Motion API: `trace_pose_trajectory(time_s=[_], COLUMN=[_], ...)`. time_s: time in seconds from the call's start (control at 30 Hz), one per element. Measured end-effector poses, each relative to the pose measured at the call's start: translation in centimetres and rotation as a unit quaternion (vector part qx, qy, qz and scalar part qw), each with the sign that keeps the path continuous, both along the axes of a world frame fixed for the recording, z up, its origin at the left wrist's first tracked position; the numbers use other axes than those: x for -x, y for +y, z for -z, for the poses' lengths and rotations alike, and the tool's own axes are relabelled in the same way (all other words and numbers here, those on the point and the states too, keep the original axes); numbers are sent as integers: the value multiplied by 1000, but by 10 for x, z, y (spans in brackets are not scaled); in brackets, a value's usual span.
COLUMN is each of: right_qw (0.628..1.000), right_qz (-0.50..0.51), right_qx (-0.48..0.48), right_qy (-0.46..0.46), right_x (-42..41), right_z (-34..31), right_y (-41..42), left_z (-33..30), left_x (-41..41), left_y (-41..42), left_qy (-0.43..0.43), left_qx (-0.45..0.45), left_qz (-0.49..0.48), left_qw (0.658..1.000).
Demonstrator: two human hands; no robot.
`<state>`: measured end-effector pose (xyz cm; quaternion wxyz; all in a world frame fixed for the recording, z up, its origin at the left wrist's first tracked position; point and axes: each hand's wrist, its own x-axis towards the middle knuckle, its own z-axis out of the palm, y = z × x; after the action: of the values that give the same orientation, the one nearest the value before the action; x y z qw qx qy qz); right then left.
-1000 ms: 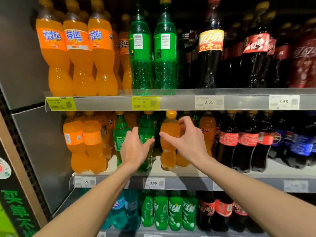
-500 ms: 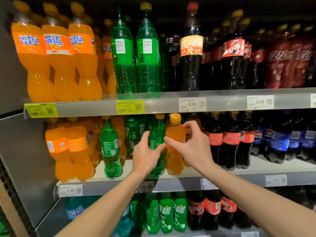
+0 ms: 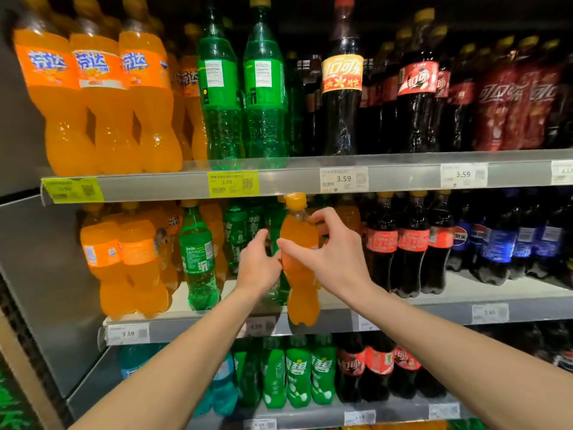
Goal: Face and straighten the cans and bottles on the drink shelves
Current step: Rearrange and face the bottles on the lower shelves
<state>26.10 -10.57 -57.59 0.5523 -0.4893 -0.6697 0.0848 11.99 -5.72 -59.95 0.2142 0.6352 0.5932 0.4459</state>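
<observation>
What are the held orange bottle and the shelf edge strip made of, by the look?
Orange bottle: clear glossy plastic, probably; the drink colour shows through and highlights glint on the moulded waist. Cap: opaque yellow-orange plastic.
Shelf edge strip: grey, matte-satin, likely painted metal or plastic; can't tell which.

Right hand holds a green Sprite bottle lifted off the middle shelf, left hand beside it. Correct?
Not quite. The head view shows the right hand holding an orange soda bottle, not a green Sprite one. It is lifted off the middle shelf, the left hand beside it.
</observation>
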Motion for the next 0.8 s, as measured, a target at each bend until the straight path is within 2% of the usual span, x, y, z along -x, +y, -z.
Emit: trace_pose_trajectory(time_s=[0.1,0.23,0.33,0.43,0.53,0.67,0.8], right_qw=[1000,1000,999,997,996,995,995], right_qz=[-6,-6,-18,-40,-51,-59,-62], right_qx=[8,19,38,56,63,68,73], right_qy=[20,8,5,24,32,38,27], right_x=[7,24,39,53,62,63,64], right_z=[-1,-1,0,1,0,0,2], right_y=[0,1,-1,-1,2,5,9], left_z=[-4,-7,-6,-2,7,13,14], left_x=[16,48,71,83,90,104,97], left_y=[-10,-26,-28,-22,-11,-4,-5], left_qy=[-9,-19,-13,-24,-45,-34,-34], left_qx=[-41,-140,-129,-29,25,18,7], left_qz=[-44,-177,-241,-236,-223,-198,-110], left_qw=[998,974,962,971,973,979,993])
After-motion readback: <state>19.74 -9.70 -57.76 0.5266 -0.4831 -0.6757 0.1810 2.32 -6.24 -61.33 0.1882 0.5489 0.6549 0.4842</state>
